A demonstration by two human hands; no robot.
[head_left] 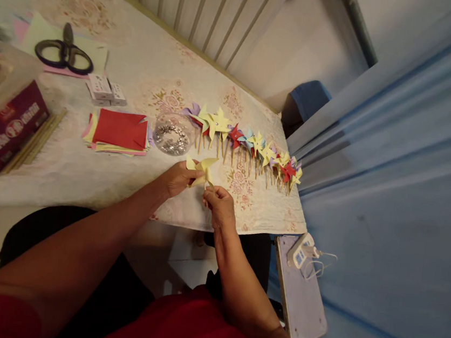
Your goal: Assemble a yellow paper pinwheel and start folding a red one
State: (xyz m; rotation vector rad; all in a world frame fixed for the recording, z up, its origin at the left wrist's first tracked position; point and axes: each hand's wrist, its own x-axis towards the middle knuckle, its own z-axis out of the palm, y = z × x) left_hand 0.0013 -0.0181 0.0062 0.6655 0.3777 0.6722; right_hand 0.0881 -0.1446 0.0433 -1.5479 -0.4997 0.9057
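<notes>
A pale yellow paper pinwheel (208,164) is held over the table's front part. My left hand (179,179) pinches it from the left, thumb on top. Close against its lower right side, my right hand (219,203) is closed, and what looks like a thin stick shows at its fingers, mostly hidden. Just beyond my left hand stands a clear round dish of small metal fasteners (172,138). To the right lies a long row of finished pinwheels on sticks, including a yellow pinwheel (218,122) and a red pinwheel (288,172).
Stacked coloured paper squares (119,130) lie left of the dish, with small white boxes (104,89) behind. Black scissors (64,56) rest on paper sheets. A plastic tub (8,122) stands far left beside loose sticks (35,142). A power strip (301,250) sits on a stool (301,308).
</notes>
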